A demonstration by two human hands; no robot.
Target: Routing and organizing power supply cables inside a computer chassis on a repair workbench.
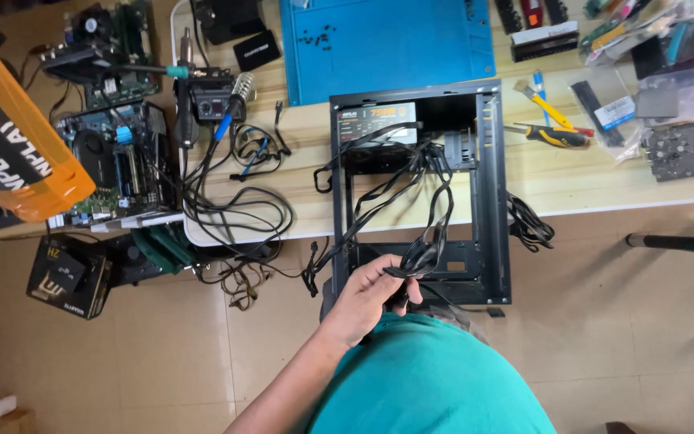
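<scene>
A black open computer case (493, 185) lies on the front edge of a light wooden table (588, 181), its near end hanging over my lap. A power supply (379, 120) sits in its far end. A bundle of black cables (435, 217) runs from the supply down through the case. My left hand (367, 297) is closed around the near end of that bundle, just in front of my teal shirt. My right hand is out of sight.
A blue work mat (387, 40) lies behind the case. Left of it stand a soldering station (210, 96), tangled wires (234, 201) and motherboards (114, 161). A yellow-handled screwdriver (552, 135) and a circuit board (684, 149) lie to the right. A black box (66, 277) rests on the tiled floor.
</scene>
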